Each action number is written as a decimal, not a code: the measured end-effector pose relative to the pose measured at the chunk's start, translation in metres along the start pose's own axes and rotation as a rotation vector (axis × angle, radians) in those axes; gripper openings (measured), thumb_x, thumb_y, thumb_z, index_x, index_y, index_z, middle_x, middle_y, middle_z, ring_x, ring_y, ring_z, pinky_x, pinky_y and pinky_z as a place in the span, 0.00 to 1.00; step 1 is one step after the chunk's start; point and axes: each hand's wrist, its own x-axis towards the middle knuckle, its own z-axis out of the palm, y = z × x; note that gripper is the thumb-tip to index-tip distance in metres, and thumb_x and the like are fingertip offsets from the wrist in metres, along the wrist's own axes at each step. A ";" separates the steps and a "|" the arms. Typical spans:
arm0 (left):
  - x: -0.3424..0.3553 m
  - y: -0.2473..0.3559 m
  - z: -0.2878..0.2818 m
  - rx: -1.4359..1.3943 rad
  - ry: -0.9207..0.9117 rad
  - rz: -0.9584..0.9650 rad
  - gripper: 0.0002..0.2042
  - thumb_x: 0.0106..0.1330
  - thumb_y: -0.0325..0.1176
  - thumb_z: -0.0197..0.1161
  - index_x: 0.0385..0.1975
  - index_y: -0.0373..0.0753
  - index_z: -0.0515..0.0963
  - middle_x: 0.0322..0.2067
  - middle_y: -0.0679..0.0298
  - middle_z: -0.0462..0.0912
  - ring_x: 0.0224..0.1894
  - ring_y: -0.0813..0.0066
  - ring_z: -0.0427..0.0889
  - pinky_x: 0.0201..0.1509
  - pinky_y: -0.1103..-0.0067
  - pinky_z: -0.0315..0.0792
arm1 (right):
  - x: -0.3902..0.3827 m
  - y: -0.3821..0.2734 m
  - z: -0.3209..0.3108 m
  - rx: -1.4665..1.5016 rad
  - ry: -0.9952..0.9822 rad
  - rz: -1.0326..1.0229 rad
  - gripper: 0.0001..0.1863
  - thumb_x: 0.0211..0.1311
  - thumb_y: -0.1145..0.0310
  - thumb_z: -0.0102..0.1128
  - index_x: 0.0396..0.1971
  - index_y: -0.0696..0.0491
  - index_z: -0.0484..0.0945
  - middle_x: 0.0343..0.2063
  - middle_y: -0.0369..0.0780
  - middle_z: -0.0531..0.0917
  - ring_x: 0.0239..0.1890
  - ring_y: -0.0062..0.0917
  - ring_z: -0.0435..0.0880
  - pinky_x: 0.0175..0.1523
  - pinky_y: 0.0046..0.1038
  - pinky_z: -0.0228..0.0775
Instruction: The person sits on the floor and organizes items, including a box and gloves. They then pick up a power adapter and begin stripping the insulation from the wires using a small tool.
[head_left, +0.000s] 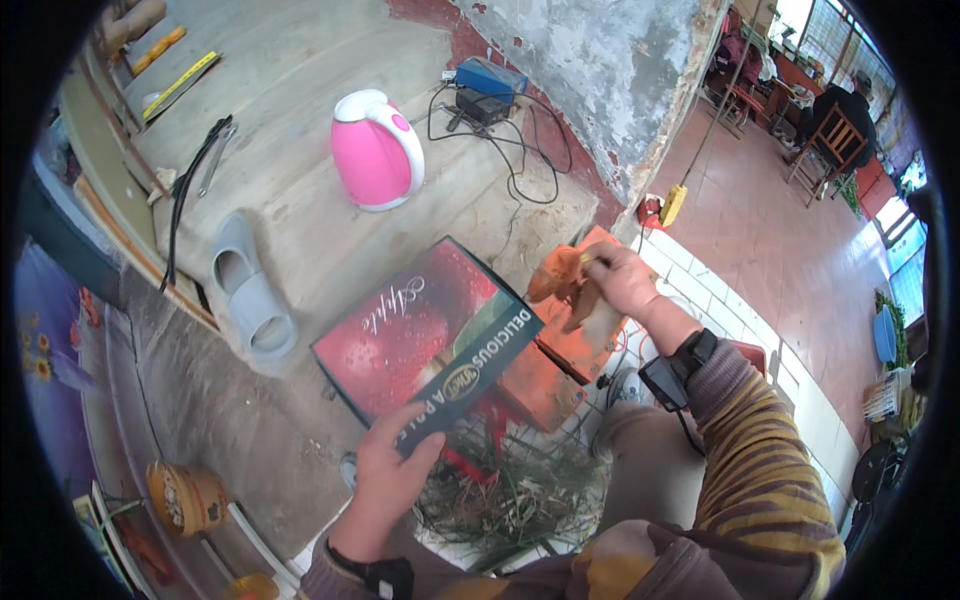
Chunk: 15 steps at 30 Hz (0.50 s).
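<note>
In my right hand (622,282) is a crumpled orange cloth-like piece (560,274), pinched between thumb and fingers above an orange machine housing (592,345). Part of the housing is hidden behind the cloth. My left hand (392,470) is at the near edge of a red and dark green cardboard box (395,335) with apples pictured on it, thumb and fingers apart. Its fingertips appear to touch the box. Below the housing and between my legs lies a heap of cut green stalks (525,490), with a red part (470,465) above it.
A pink and white electric kettle (372,155) stands on the concrete ledge behind the box. Beside it lie a blue device (490,78) and tangled black cable. A grey slipper (252,290) is at left. Far right, a person (850,105) sits on a wooden chair (832,150).
</note>
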 end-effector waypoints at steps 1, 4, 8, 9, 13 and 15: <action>-0.006 0.003 0.006 -0.023 -0.010 0.003 0.22 0.49 0.29 0.68 0.46 0.33 0.74 0.42 0.52 0.77 0.45 0.66 0.78 0.50 0.76 0.69 | -0.017 -0.013 0.004 0.050 -0.064 0.033 0.08 0.57 0.71 0.55 0.35 0.57 0.78 0.27 0.39 0.81 0.32 0.23 0.80 0.39 0.25 0.72; -0.018 0.019 0.034 -0.221 0.007 -0.146 0.32 0.47 0.31 0.70 0.54 0.34 0.67 0.47 0.50 0.74 0.51 0.62 0.75 0.54 0.74 0.68 | -0.075 -0.054 0.013 0.052 -0.268 -0.141 0.08 0.55 0.72 0.55 0.35 0.55 0.78 0.31 0.40 0.81 0.37 0.26 0.80 0.44 0.27 0.72; -0.028 0.030 0.064 0.226 -0.023 0.275 0.45 0.40 0.33 0.75 0.60 0.35 0.57 0.54 0.53 0.69 0.55 0.64 0.70 0.58 0.74 0.64 | -0.131 -0.097 0.039 0.187 -0.408 -0.316 0.10 0.53 0.73 0.54 0.37 0.54 0.78 0.34 0.44 0.81 0.38 0.33 0.80 0.45 0.29 0.71; -0.031 0.030 0.071 0.160 -0.041 0.258 0.46 0.39 0.33 0.76 0.61 0.35 0.56 0.54 0.53 0.69 0.55 0.63 0.70 0.59 0.73 0.64 | -0.143 -0.105 0.045 0.288 -0.405 -0.293 0.11 0.53 0.72 0.54 0.37 0.54 0.77 0.33 0.46 0.80 0.36 0.37 0.80 0.44 0.31 0.72; -0.037 0.018 0.076 0.081 0.020 0.179 0.46 0.39 0.31 0.75 0.61 0.35 0.55 0.52 0.54 0.70 0.54 0.63 0.72 0.57 0.75 0.67 | -0.168 -0.125 0.063 0.455 -0.496 -0.141 0.09 0.55 0.73 0.54 0.37 0.55 0.76 0.30 0.41 0.80 0.34 0.27 0.81 0.42 0.27 0.72; -0.040 0.008 0.073 0.040 0.098 0.125 0.37 0.41 0.28 0.73 0.55 0.35 0.63 0.48 0.55 0.73 0.48 0.66 0.76 0.51 0.76 0.70 | -0.170 -0.132 0.071 0.550 -0.507 -0.234 0.08 0.57 0.75 0.53 0.37 0.56 0.76 0.30 0.38 0.80 0.33 0.20 0.79 0.41 0.24 0.73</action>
